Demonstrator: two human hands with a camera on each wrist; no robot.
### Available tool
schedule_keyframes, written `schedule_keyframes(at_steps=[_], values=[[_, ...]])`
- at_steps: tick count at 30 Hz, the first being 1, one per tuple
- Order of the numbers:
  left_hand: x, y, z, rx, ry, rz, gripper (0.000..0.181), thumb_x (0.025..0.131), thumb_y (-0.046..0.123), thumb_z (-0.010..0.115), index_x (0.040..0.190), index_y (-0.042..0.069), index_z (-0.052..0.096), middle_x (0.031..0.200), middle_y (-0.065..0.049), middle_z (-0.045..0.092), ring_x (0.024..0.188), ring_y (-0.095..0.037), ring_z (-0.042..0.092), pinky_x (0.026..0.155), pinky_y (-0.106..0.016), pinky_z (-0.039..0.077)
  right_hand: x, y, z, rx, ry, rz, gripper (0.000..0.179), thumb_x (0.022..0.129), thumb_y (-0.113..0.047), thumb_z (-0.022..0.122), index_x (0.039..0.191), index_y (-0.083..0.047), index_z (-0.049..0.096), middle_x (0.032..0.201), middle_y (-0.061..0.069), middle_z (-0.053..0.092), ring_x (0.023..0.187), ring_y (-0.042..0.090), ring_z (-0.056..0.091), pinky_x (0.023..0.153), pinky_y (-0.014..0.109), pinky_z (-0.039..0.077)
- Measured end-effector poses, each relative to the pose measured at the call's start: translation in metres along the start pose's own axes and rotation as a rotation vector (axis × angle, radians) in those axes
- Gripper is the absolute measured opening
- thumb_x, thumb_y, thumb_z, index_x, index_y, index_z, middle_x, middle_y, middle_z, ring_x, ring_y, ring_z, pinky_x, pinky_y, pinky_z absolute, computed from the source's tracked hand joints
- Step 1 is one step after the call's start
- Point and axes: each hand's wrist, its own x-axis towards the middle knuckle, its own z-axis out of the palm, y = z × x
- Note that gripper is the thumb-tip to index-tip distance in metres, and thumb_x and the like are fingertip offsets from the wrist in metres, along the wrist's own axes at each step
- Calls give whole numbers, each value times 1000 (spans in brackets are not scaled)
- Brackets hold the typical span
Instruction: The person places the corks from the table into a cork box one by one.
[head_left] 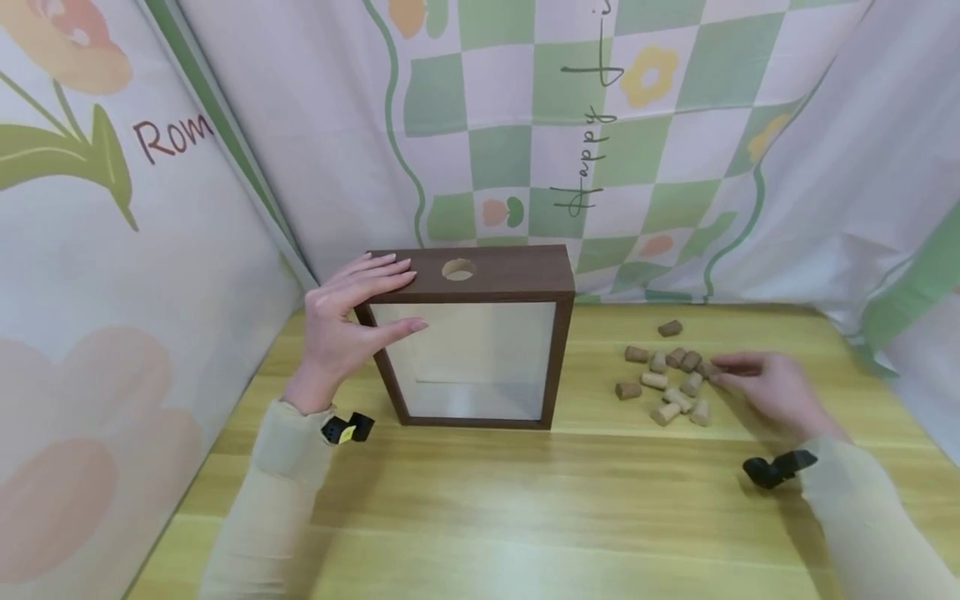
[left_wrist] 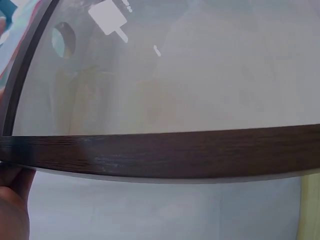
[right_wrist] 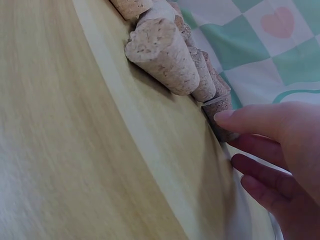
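Observation:
A dark brown wooden box frame (head_left: pixel 555 358) with a clear front pane (head_left: pixel 472 358) stands upright on the table; a round hole (head_left: pixel 459 270) is cut in its top. My left hand (head_left: pixel 341 321) rests over its upper left corner, fingers straight along the top and thumb stretched across the front. The left wrist view shows the frame's brown edge (left_wrist: pixel 175 155) up close. At the right, my right hand (head_left: pixel 776 387) pinches a cork (right_wrist: pixel 220 117) between thumb and index finger, at the edge of a loose group of corks (head_left: pixel 655 381). Its other fingers hang loosely curled.
The wood-grain table (head_left: pixel 480 508) runs under everything. One cork (head_left: pixel 670 328) lies apart, behind the group. A checked green and white curtain (head_left: pixel 570 150) hangs close behind the box, and a printed white cloth (head_left: pixel 97 292) borders the table at the left.

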Motion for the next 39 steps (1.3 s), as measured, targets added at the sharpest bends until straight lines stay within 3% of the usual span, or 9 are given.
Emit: schedule_keyframes(at_steps=[6, 9, 15, 20, 26, 29, 34, 37, 39], values=[[-1, -2, 6, -38, 56, 2, 59, 79, 53, 84, 107, 0, 79, 112, -13, 74, 115, -36, 66, 110, -47, 44, 0, 4, 2, 12, 16, 4, 39, 99, -28, 71, 124, 2, 68, 123, 30, 65, 112, 52, 58, 93, 72, 40], [-1, -3, 6, -49, 64, 7, 52, 78, 43, 89, 106, 0, 79, 111, -13, 74, 113, -36, 67, 110, -47, 44, 0, 5, 3, 19, 23, 3, 38, 98, -29, 72, 122, 1, 69, 122, 30, 66, 110, 49, 59, 90, 69, 42], [0, -3, 5, -38, 47, 2, 42, 69, 5, 94, 108, 1, 80, 113, -10, 74, 113, -32, 68, 109, -45, 45, -6, 6, -1, 27, 25, 40, 40, 98, -34, 72, 123, -3, 70, 120, 24, 68, 103, 34, 62, 82, 38, 52], [0, -3, 5, -13, 49, 6, 40, 71, 2, 93, 108, 2, 80, 113, -9, 74, 112, -30, 68, 108, -45, 46, -7, -2, -9, 51, 27, 79, 47, 99, -42, 69, 127, -4, 68, 123, 24, 67, 104, 33, 63, 78, 34, 55], [0, -3, 5, -8, 58, 0, 39, 71, 2, 93, 108, 3, 80, 113, -7, 74, 113, -27, 68, 108, -45, 46, -4, -21, -21, 32, 73, 88, 50, 95, -45, 72, 126, -6, 70, 123, 22, 68, 94, 8, 62, 78, 30, 49], [1, -3, 5, -4, 56, -6, 39, 71, 3, 93, 108, 4, 81, 113, -6, 74, 113, -26, 68, 108, -44, 46, -1, -34, -26, 17, 104, 78, 51, 94, -47, 73, 125, -6, 71, 124, 22, 68, 98, 17, 64, 80, 35, 49], [1, -1, 5, -6, 57, -7, 39, 70, 3, 94, 108, 4, 81, 113, -6, 75, 113, -27, 68, 108, -44, 46, 1, -56, -31, 3, 143, 37, 48, 94, -47, 73, 122, -8, 74, 124, 21, 68, 111, 41, 62, 78, 26, 46], [1, -1, 5, -7, 58, -4, 40, 70, 3, 94, 107, 4, 81, 113, -6, 75, 113, -27, 68, 108, -44, 46, 3, -70, -34, 12, 150, 2, 47, 95, -44, 73, 122, -6, 73, 127, 25, 65, 115, 48, 58, 86, 43, 52], [1, -1, 5, -6, 57, -3, 40, 70, 4, 94, 107, 4, 81, 113, -6, 75, 112, -27, 68, 108, -44, 46, 4, -80, -35, 11, 157, -19, 46, 95, -44, 74, 122, -6, 73, 128, 26, 64, 117, 50, 56, 89, 59, 49]])
